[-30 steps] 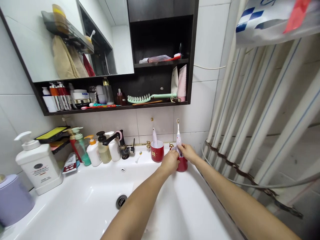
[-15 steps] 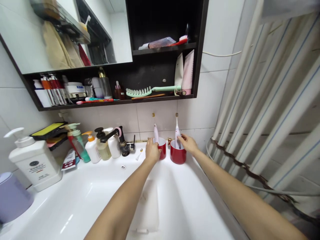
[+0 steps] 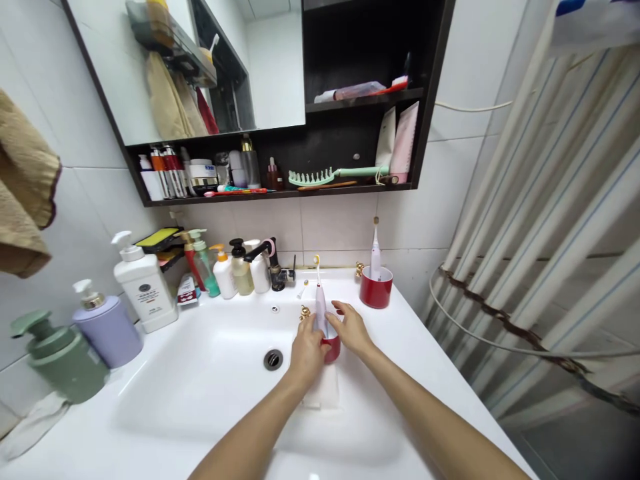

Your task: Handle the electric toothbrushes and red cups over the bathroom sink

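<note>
Over the right part of the basin, my left hand (image 3: 306, 347) is wrapped round a red cup (image 3: 332, 349) with a white inside and a gold handle. A pale pink electric toothbrush (image 3: 321, 301) stands upright in this cup, bristles at the top. My right hand (image 3: 353, 328) is at the cup's rim, thumb and fingers apart beside the toothbrush handle; whether it touches is unclear. A second red cup (image 3: 376, 292) rests on the sink's back right corner, holding another electric toothbrush (image 3: 375, 257). A loose brush head (image 3: 303, 289) lies on the back ledge.
A black faucet (image 3: 276, 272) rises behind the basin (image 3: 200, 373) and its drain (image 3: 273, 360). Pump bottles line the left side, including a white one (image 3: 146, 287) and a green one (image 3: 65, 363). The mirror cabinet shelf (image 3: 280, 193) overhangs the ledge. Pipes (image 3: 525, 220) run at the right.
My left hand has brought its cup and toothbrush forward from the ledge over the basin. My right hand has left the other toothbrush and come to this cup. The view has shifted left.
</note>
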Tool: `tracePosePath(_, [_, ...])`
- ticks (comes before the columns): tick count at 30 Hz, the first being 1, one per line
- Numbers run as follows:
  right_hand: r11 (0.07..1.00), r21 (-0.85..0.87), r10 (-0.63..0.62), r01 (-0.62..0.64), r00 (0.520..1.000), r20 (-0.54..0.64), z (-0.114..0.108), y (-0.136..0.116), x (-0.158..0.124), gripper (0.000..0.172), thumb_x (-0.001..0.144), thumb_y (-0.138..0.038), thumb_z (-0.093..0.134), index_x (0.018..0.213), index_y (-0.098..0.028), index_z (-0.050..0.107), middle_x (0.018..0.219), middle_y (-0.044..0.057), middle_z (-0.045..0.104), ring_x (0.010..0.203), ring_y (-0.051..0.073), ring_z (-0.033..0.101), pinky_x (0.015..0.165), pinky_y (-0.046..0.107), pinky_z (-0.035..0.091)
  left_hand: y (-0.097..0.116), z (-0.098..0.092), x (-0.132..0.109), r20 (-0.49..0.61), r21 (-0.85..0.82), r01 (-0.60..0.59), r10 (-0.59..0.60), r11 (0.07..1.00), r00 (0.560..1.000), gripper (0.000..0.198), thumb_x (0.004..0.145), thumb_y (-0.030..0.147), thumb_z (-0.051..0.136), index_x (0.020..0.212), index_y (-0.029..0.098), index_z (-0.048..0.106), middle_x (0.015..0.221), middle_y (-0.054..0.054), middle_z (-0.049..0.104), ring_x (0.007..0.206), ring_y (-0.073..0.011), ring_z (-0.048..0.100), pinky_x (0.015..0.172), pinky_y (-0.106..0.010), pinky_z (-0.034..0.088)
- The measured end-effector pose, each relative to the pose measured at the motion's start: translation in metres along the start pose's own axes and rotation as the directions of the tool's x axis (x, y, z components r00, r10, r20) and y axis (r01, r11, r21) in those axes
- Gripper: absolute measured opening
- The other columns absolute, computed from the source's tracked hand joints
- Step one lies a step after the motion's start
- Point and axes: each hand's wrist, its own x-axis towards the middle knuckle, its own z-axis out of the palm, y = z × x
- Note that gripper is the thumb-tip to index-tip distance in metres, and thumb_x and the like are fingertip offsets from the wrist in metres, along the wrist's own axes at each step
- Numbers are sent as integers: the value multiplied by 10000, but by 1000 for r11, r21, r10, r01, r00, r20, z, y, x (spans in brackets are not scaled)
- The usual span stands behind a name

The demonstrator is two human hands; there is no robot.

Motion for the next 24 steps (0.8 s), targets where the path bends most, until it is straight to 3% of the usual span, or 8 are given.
tracePosePath(6, [999,-43,16,-11,992,126,17,-9,-7,272,595,-301,511,812,-153,578,831,76,573,796,186,508,721,279,372,-6,-5,-19,34,-7,47,-47,999,998,57,556,111,507,586,147,540,1144,-84,374,1072,-234,287,868,-366,260])
tracePosePath(12, [998,-64,37,-29,990,133,27,-13,-10,175,609,-264,483,726,-166,570,794,74,568,771,194,504,710,292,359,-7,-5,-26,21,-15,70,-69,997,997,186,559,120,506,738,162,531,1173,-73,340,1055,-215,311,845,-345,285])
tracePosePath(15, [999,-30,26,-23,993,119,25,-20,-8,168,635,-234,439,746,-163,543,814,74,562,773,186,507,698,286,366,-8,-10,-25,-37,-60,112,-114,992,993,299,575,191,514,872,161,488,1161,-87,352,1070,-210,300,850,-344,282])
tracePosePath(18, [999,32,-8,5,994,108,11,-36,-3,214,671,-245,389,837,-165,497,821,70,563,762,174,514,679,275,379,-7,-22,-15,-169,-229,138,-179,964,969,295,647,260,439,920,150,463,1082,-100,427,1040,-190,347,843,-328,290])
tracePosePath(21, [993,101,-71,60,992,104,-9,-55,-5,257,689,-276,372,914,-182,450,862,55,552,778,159,507,683,253,383,-1,-38,0,-210,-572,168,-342,803,916,270,684,290,384,886,134,474,949,-99,512,921,-167,455,783,-302,344])
tracePosePath(24, [980,187,-98,67,982,162,-22,-68,-21,252,695,-297,374,910,-193,455,786,25,554,698,141,514,627,236,398,9,-48,11,-72,-887,139,-428,440,901,292,686,346,385,849,124,481,916,-106,533,830,-160,512,727,-298,381])
